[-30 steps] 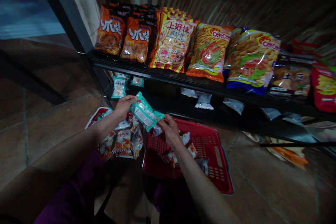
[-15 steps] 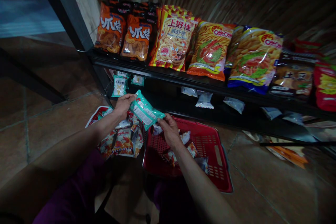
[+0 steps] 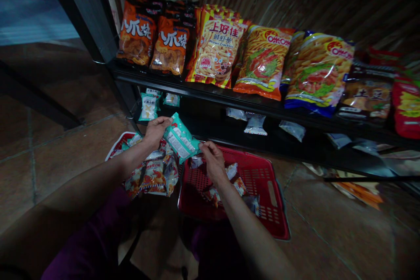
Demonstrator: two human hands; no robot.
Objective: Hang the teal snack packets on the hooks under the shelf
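Note:
A teal snack bag [image 3: 181,139] with printed text on its upward face is stretched between my two hands. My left hand [image 3: 156,133] pinches its upper left corner, while my right hand [image 3: 212,159] pinches the right end. Under the bag, on the left, a red and white basket [image 3: 113,148] is heaped with small snack packets [image 3: 154,176]. Below my right hand stands a red basket [image 3: 272,223] with several small packets inside. Similar teal bags [image 3: 149,107] stand at the left end of the lower shelf.
On the upper black shelf [image 3: 203,91] stand orange bags [image 3: 138,37], prawn cracker bags [image 3: 218,50] and other large snack bags [image 3: 316,74]. Silver packets [image 3: 256,124] lie along the lower shelf. A dark shelf post [image 3: 95,22] rises at the left. Flat orange packaging [image 3: 357,192] lies at the lower right.
The teal bag and the grip at its right end have shifted slightly. Both hands still hold it in nearly the same place.

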